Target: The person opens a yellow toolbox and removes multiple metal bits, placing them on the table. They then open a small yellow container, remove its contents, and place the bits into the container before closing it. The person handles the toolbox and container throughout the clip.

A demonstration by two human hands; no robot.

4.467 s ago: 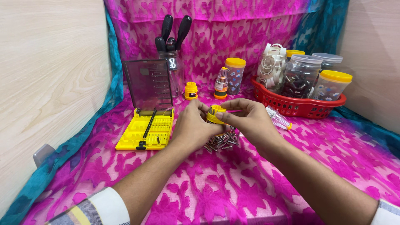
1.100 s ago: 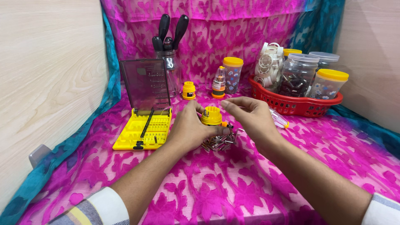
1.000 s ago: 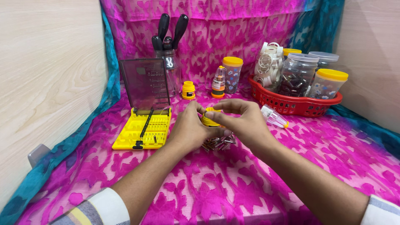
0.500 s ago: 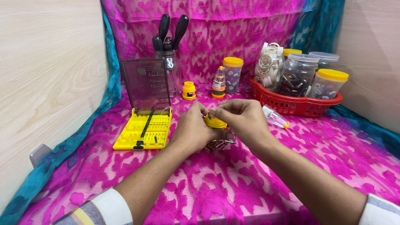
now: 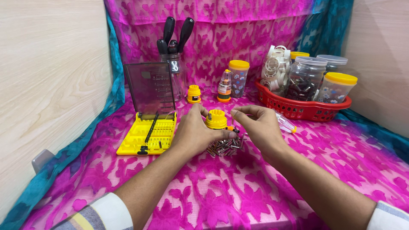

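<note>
My left hand [image 5: 192, 135] grips a round yellow bit holder [image 5: 216, 119] and holds it upright just above a pile of small metal bits [image 5: 224, 147] on the pink floral cloth. Several bits stand in the holder's top. To the holder's right, a short gap away, is my right hand [image 5: 260, 127]. Its thumb and forefinger are close together and point at the holder, and I see nothing between them.
An open yellow bit case [image 5: 147, 137] with a dark see-through lid lies to the left. Behind stand a glass jar of black-handled tools [image 5: 172, 64], a small yellow holder [image 5: 194, 94] and a yellow-lidded jar [image 5: 238, 77]. A red basket [image 5: 299, 110] of jars sits at the right, with a clear screwdriver handle [image 5: 284, 123] in front.
Half a second ago my right fingertips were at the holder's top. They have now drawn back to the right, and the holder's top shows again. My left hand has kept hold.
</note>
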